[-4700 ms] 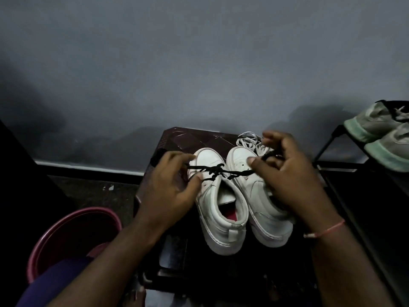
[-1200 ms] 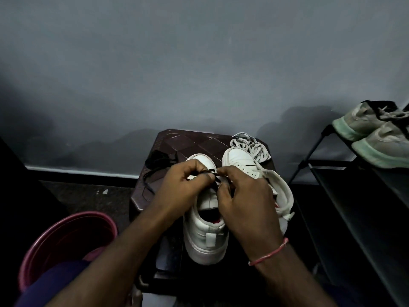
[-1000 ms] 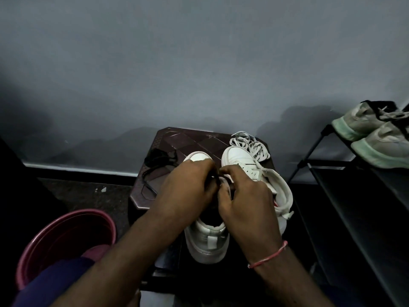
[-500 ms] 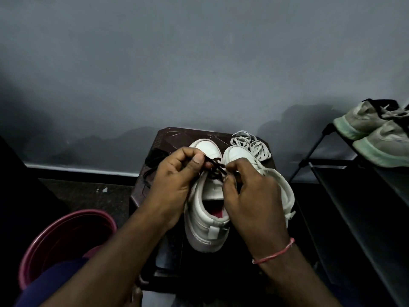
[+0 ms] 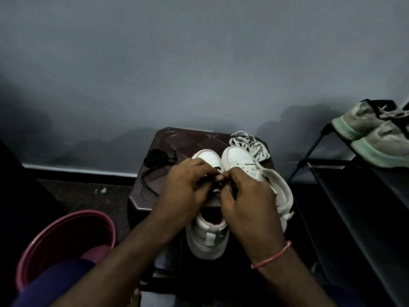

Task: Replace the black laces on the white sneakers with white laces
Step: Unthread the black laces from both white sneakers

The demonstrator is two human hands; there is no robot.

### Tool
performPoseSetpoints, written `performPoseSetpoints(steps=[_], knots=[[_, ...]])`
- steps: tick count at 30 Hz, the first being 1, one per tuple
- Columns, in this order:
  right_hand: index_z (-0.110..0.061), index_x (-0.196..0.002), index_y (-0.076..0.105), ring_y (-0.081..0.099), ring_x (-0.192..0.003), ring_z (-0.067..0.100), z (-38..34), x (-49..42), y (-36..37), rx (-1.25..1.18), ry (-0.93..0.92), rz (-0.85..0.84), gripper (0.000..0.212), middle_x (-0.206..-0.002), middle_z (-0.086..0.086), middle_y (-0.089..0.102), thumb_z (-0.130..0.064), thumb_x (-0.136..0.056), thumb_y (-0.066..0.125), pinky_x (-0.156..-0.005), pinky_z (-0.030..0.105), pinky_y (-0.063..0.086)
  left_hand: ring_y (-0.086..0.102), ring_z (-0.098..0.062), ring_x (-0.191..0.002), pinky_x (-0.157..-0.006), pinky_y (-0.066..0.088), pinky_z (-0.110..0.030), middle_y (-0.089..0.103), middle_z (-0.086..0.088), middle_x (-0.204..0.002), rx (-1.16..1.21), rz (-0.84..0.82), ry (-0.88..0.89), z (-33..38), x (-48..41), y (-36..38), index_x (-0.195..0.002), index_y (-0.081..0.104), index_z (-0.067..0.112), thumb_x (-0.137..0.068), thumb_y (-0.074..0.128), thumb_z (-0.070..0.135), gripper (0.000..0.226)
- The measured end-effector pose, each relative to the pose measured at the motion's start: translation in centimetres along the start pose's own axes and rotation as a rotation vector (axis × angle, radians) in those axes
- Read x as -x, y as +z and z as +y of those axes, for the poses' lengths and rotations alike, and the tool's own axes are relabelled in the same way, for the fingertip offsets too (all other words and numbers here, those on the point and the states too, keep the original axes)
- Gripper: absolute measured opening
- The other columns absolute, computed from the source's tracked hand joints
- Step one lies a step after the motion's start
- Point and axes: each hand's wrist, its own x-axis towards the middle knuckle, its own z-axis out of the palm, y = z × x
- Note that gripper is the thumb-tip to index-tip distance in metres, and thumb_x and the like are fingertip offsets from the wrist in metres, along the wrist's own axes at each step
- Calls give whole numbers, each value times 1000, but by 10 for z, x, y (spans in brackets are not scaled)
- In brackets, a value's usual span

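Black lace (image 5: pixel 218 167) pinched by left hand (image 5: pixel 186 189) and right hand (image 5: pixel 245 196), fingertips together. Gotta ease it out eyelet by eyelet, no yanking

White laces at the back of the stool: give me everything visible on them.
The white laces are flat and look like woven fabric. They lie in a loose tangle of loops, threaded into nothing. The pile sits at the far right corner of the dark stool, just behind and beside the toe of the unlaced sneaker, which hides its near edge. Whether they touch that toe is unclear. Neither the left hand nor the right hand touches them.
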Motion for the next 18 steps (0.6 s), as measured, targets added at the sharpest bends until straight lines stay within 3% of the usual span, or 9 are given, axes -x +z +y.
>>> performPoseSetpoints(steps=[4, 6, 10, 12, 14, 18], knots=[[-22, -95, 63, 65, -69, 27, 0, -3, 1, -7, 8, 19, 13, -71, 3, 69, -24, -86, 54, -65, 41, 53, 61, -13, -67, -62, 53, -22, 64, -6, -74, 1189, 190, -677, 22, -4, -8, -83, 63, 11, -82, 61, 20, 10], [-23, -98, 64, 66, -71, 26, -1, -3, 1, -1, 11, 8, 14, -72, 2, 70, -23, -87, 56, -68, 40, 53, 58, -11, -61, -55, 50, -19, 60, -4, -71, 1276, 226, -739, 22, -6, -16, -77, 60, 15, -82, 58, 23, 9], [-23, -100, 65, 67, -75, 25, -1, -1, 0, 7, 4, -9, 14, -77, 2, 72, -26, -88, 57, -70, 39, 53, 53, -11, -61, -59, 44, -27, 61, 3, -70, 572, 95, -450, 11, -3, -24, -79, 63, 23, -85, 69, 16, 11], [-22, -99, 66, 67, -77, 24, -1, -2, 0, 23, 12, -19, 14, -78, 2, 72, -29, -89, 59, -70, 38, 53, 58, -10, -66, -60, 47, -27, 62, 7, -77, 219, -51, -259, 10, -1, -22, -86, 63, 25, -77, 66, 27, 9], [-22, -98, 66, 68, -79, 22, 0, -3, -1, 25, 28, -34, 14, -80, 1, 73, -31, -89, 60, -72, 37, 53, 59, -9, -75, -66, 51, -29, 56, 10, -85, -96, -175, -138, 13, 1, -17, -91, 67, 27, -74, 57, 42, 25], [-24, -105, 64, 68, -82, 20, -1, -2, -3, 44, 23, -65, 18, -84, 0, 73, -32, -90, 59, -75, 34, 52, 60, -21, -80, -68, 52, -41, 53, 8, -94, -349, -212, -116, 13, 1, -10, -100, 71, 30, -84, 56, 43, 25]])
